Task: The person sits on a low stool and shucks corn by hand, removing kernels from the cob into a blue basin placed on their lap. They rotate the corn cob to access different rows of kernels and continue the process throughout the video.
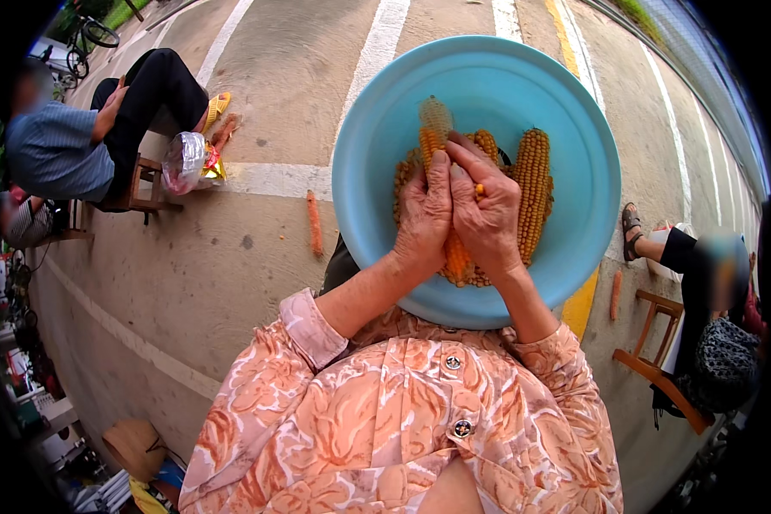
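Observation:
A wide light-blue plastic basin (372,160) rests on the lap, below both hands. My left hand (424,212) and my right hand (485,202) meet around an ear of dried corn (432,138), whose upper tip is bare of kernels. A few loose kernels (480,191) show between the fingers of my right hand. Another full ear of corn (532,186) lies upright to the right of that hand, among several more in the basin. The hands partly hide the ears and loose kernels beneath them.
A reddish bare corncob (315,225) lies on the concrete left of the basin, another cob (615,294) to its right. A person (70,148) sits on a wooden stool at left, near a plastic bag (185,164). At right a person (713,302) sits near a wooden chair (665,360).

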The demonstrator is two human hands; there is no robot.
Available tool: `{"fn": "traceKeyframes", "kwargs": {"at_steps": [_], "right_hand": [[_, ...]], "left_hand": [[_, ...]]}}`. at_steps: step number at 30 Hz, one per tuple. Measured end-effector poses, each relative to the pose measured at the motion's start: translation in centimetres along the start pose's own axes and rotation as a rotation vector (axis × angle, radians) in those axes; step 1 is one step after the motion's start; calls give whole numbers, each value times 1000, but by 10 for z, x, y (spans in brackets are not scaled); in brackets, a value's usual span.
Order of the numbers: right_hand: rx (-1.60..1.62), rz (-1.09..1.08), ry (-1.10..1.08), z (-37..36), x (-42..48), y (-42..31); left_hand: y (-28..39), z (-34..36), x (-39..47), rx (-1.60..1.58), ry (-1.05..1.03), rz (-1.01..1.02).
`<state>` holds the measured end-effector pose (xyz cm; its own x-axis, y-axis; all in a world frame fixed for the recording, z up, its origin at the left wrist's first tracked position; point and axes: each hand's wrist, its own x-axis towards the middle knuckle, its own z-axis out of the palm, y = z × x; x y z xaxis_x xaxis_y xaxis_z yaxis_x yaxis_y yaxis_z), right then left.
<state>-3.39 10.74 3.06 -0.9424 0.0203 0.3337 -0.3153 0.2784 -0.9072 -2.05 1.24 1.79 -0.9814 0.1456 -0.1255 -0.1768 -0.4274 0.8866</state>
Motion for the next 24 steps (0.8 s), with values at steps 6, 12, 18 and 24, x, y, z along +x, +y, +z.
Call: {"fn": "traceKeyframes", "kwargs": {"at_steps": [6,12,18,24], "right_hand": [[-145,-58,-55,4,8,4],[-295,-177,-183,2,17,4],[-201,-174,-128,1,9,-1],[125,115,17,-3,-6,1]], "left_hand": [[1,6,4,-343,87,-176],[-6,7,2,-521,87,-267],[-21,-7,3,-434,-74,-136],[-10,-9,-7,629,-199,531]]}}
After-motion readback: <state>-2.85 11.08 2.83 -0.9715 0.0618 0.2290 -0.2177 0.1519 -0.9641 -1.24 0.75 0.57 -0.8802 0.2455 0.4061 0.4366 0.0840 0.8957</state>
